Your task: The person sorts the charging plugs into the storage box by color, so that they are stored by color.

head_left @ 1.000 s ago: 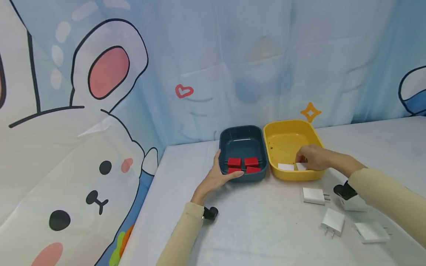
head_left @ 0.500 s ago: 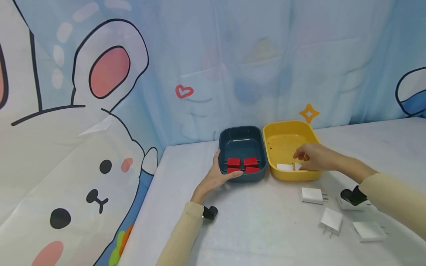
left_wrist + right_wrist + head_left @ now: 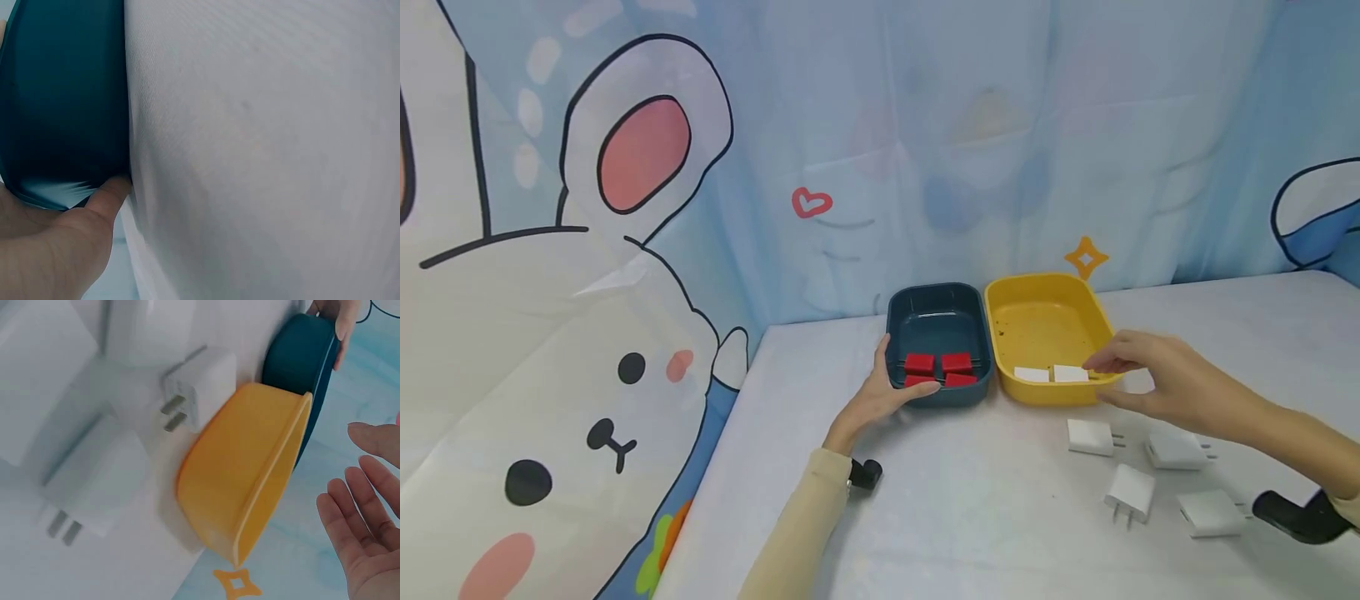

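My left hand holds the near left corner of a dark blue bin, the thumb along its front wall and the fingers at its left side. Several red plug chargers lie in that bin. In the right wrist view the left hand also shows on the bin's edge. My right hand hovers at the right rim of a yellow bin, thumb and fingers apart, holding nothing. Two white plug chargers lie side by side along the near wall inside the yellow bin.
Several more white chargers with metal prongs lie on the white tablecloth, in front of and right of the yellow bin. The bins stand side by side near a blue printed curtain at the back.
My right hand has let go of the white charger in the yellow bin and moved right, to the bin's rim, its fingers spreading. The left hand stays on the dark blue bin.
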Demonstrator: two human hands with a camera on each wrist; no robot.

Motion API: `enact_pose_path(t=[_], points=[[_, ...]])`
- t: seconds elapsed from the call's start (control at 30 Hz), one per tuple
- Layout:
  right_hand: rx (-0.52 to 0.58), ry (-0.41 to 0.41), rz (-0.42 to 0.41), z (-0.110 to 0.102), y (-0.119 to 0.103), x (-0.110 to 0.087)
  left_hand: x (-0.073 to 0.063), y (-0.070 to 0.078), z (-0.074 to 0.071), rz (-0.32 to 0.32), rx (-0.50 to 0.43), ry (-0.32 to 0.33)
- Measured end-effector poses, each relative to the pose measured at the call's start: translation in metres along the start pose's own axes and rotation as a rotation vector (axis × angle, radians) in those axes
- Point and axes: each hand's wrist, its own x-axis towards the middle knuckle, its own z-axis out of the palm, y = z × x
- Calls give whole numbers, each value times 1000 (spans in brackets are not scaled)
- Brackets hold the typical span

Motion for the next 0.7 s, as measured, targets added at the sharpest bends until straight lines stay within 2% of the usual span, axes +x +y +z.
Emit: enact_pose_path(t=[0.07, 0.23, 0.4, 0.57, 0.7], points=[[17, -7, 15, 1, -1, -7, -1, 1, -1, -1, 0, 9], [72, -90, 81, 9, 1, -17, -1, 2, 0, 9, 5, 8], [138, -154, 76, 26, 9, -26, 0, 1, 3, 10, 6, -1], [145, -229, 111, 40, 14, -32, 0, 0, 3, 7, 6, 3], [129, -239, 134, 48, 16, -31, 0, 1, 2, 0, 8, 7]])
